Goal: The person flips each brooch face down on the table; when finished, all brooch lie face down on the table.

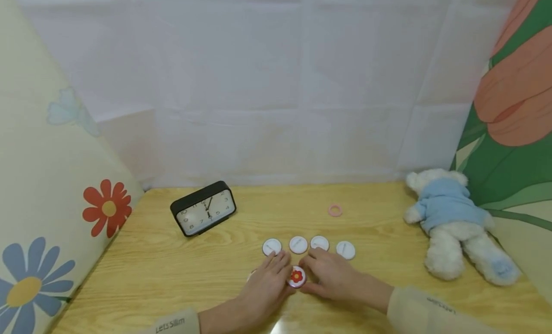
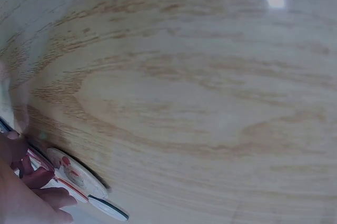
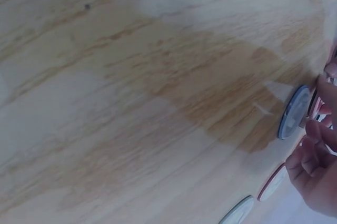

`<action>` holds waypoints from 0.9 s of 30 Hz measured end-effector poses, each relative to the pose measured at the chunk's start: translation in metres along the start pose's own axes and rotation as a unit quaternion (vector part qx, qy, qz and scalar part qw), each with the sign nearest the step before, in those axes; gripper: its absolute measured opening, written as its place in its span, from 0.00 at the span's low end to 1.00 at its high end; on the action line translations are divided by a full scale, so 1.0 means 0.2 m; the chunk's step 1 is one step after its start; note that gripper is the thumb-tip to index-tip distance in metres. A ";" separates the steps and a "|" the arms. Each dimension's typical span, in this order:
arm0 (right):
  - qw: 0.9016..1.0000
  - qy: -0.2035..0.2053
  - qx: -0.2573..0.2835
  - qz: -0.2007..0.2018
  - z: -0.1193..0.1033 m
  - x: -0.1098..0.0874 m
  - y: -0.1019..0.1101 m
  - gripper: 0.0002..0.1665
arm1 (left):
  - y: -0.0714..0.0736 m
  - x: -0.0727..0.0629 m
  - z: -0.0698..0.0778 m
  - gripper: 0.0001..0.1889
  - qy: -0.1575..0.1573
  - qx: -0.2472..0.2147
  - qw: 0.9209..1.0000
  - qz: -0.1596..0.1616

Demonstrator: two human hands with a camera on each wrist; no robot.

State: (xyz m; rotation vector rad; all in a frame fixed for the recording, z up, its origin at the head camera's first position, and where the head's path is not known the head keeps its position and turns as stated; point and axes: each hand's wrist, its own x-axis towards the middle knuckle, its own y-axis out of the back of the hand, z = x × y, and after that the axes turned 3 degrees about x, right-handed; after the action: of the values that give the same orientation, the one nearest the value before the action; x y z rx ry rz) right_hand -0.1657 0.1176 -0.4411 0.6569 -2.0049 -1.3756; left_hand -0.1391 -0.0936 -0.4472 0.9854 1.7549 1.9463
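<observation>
In the head view a round pin badge with a red flower (image 1: 296,276) is between the two hands. My left hand (image 1: 268,282) holds its left side, and my right hand (image 1: 331,274) grips the right edge between thumb and fingers. Behind them is a row of badges, white backs up: one by the left fingertips (image 1: 271,247), a second badge (image 1: 298,245), a third badge (image 1: 319,242) partly behind the right fingers, and a fourth badge (image 1: 346,250). A red-patterned badge (image 2: 76,172) lies beside the left hand, mostly covered in the head view. A blue-rimmed badge (image 3: 294,112) lies near the right fingers.
A black desk clock (image 1: 204,208) stands at the back left of the wooden table (image 1: 164,271). Towards the back lies a pink ring (image 1: 335,210). A white teddy bear in a blue top (image 1: 450,219) lies on the right. A white cloth (image 1: 276,94) hangs behind.
</observation>
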 end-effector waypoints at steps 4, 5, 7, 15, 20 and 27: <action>1.000 0.008 0.007 0.003 -0.01 0.01 -0.01 0.24 | -0.02 0.00 -0.01 0.22 -0.002 0.008 1.000 0.020; 1.000 0.008 0.009 0.003 -0.01 0.01 -0.02 0.24 | -0.02 -0.01 -0.01 0.23 -0.002 0.011 1.000 0.024; 1.000 0.003 0.013 0.002 -0.01 0.02 -0.02 0.23 | -0.03 -0.01 -0.01 0.23 0.002 0.014 0.999 0.034; 0.999 -0.017 0.042 -0.009 -0.01 0.02 0.01 0.22 | -0.02 -0.01 -0.03 0.19 -0.006 0.016 0.999 0.048; 1.000 -0.009 0.026 -0.013 0.00 0.02 0.01 0.22 | -0.01 0.00 -0.03 0.22 -0.012 0.030 0.999 0.024; 1.000 0.022 -0.002 -0.003 -0.01 0.01 0.01 0.20 | -0.02 -0.01 -0.02 0.21 -0.023 0.047 0.998 0.022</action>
State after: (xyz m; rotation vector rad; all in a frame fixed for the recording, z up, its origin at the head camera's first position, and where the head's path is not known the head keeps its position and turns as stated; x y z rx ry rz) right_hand -0.1658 0.1148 -0.4381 0.6853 -1.9668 -1.3571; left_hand -0.1411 -0.0983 -0.4514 1.1008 1.8291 1.8667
